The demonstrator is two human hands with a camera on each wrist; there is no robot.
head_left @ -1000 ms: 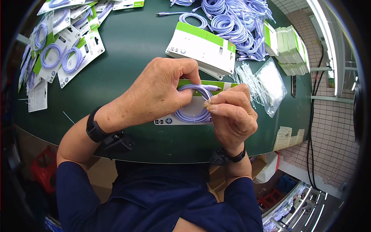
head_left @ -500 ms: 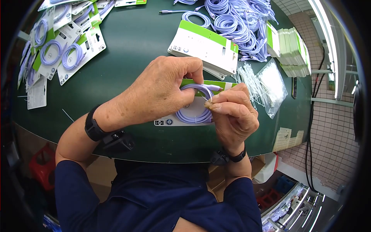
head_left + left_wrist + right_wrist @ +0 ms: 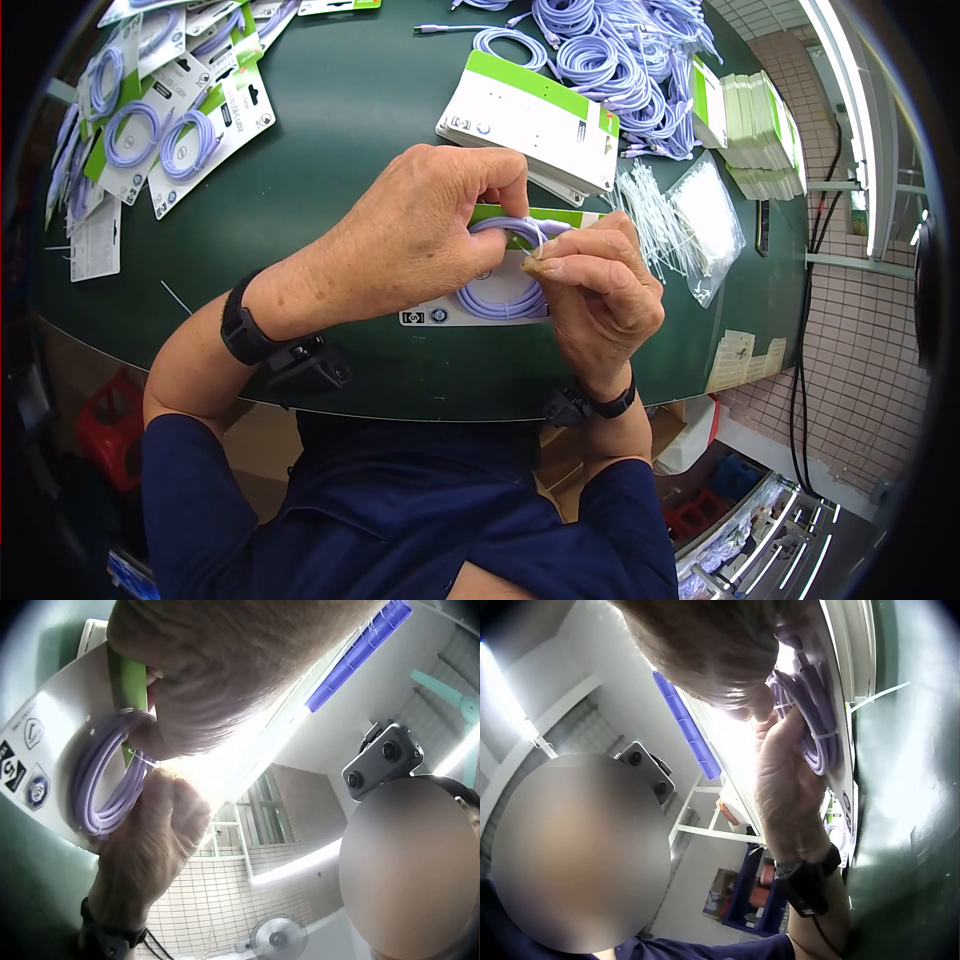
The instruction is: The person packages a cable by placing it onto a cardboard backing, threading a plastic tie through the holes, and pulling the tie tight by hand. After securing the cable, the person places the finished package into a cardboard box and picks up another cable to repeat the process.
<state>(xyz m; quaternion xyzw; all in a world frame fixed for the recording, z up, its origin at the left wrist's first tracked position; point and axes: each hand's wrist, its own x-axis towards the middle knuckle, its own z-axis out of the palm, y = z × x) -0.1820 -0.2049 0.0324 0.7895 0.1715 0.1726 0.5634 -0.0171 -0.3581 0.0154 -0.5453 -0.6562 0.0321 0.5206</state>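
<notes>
A coiled lilac cable (image 3: 500,300) lies on a white and green card (image 3: 450,312) in front of the person. The left hand (image 3: 415,225) grips the upper left of the coil and the card, thumb inside the loop. With thumb and forefinger, the right hand (image 3: 600,290) pinches a thin white tie at the coil's right side. In the left wrist view the tie (image 3: 142,759) crosses the cable strands (image 3: 97,784) beside the right hand's fingertips. The right wrist view shows another white tie around the coil (image 3: 825,735). The card's underside is hidden.
A stack of cards (image 3: 530,120) stands just beyond the hands, with a heap of lilac cables (image 3: 620,70) behind it. Loose white ties (image 3: 655,225), a clear bag (image 3: 705,225) and more card stacks (image 3: 760,135) are at right. Carded cables (image 3: 185,145) overlap at the far left.
The right hand's fingertips have shifted slightly left, to the coil's right edge, pinching the tie. The left hand keeps its grip and has barely moved; the view has shifted slightly.
</notes>
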